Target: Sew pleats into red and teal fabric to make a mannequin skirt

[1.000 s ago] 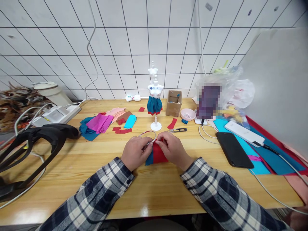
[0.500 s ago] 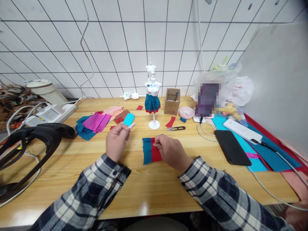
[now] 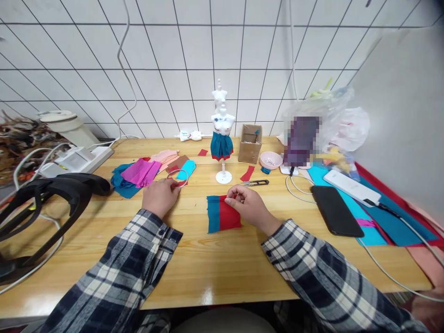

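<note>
My left hand [image 3: 160,196] is closed on the edge of a thin pale ring [image 3: 188,173], low over fabric scraps at the left. In front of me lies a flat piece of fabric [image 3: 214,215], half teal and half red, with small gathers along its top edge. My right hand [image 3: 248,206] is at its upper right, thumb and forefinger pinched at the gathered edge. What they hold is too small to make out. Behind the fabric stands a white mini dress form [image 3: 223,122] wearing a teal skirt [image 3: 222,145] with a red hem.
Thread snips [image 3: 256,183] and a red scrap [image 3: 247,173] lie right of the stand. Beyond are a cardboard box [image 3: 249,150] and a pink bowl [image 3: 271,160]. A phone [image 3: 336,210] and cables are at the right; a black headset [image 3: 52,212] is at the left.
My left hand has moved left and down toward the scraps, and the ring in it now shows its round outline. My right hand has shifted slightly, uncovering more of the red fabric.
</note>
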`<action>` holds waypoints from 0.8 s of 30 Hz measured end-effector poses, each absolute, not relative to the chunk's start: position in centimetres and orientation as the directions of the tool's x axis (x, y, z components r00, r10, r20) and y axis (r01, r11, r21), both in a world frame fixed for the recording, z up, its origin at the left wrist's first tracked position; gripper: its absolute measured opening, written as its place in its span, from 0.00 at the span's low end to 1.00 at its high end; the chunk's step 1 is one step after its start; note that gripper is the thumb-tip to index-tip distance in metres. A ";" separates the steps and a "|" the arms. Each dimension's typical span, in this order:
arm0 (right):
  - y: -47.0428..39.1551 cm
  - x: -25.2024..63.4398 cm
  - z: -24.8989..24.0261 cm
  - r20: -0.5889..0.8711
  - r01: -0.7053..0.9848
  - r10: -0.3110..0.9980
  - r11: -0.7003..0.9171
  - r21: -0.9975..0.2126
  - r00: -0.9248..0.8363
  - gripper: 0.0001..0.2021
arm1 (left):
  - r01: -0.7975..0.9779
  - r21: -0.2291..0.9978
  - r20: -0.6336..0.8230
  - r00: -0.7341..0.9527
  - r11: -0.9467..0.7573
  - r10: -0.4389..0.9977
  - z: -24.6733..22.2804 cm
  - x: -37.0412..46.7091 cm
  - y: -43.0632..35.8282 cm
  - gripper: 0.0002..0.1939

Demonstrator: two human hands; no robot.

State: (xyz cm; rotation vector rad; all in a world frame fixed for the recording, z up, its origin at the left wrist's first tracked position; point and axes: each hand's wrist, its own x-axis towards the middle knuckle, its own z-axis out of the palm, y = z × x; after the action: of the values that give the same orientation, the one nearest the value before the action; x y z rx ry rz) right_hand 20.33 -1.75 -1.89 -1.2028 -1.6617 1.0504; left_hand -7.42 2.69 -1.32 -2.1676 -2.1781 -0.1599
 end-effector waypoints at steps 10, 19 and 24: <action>-1.5 20.5 -2.2 0.172 0.338 0.968 0.226 -0.914 -0.182 0.04 | 1.000 -0.022 0.182 -0.015 0.019 0.983 -0.5 -7.3 2.4 0.18; -1.0 20.8 -2.2 -0.126 -0.122 0.955 -0.163 -0.979 -0.268 0.15 | 0.999 0.032 0.112 -0.014 0.011 0.994 -1.3 -9.9 3.7 0.16; -0.8 21.3 -2.3 -0.173 -0.288 0.945 -0.253 -0.924 -0.276 0.16 | 0.972 0.226 0.279 -0.120 0.056 0.953 -1.3 -9.5 3.8 0.12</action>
State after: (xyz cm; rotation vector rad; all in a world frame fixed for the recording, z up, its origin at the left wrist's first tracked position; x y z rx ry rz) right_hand 21.26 -0.80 -2.30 -0.9842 -1.0197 1.6908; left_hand -9.55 3.85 -1.28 -2.0471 -2.2426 -0.5581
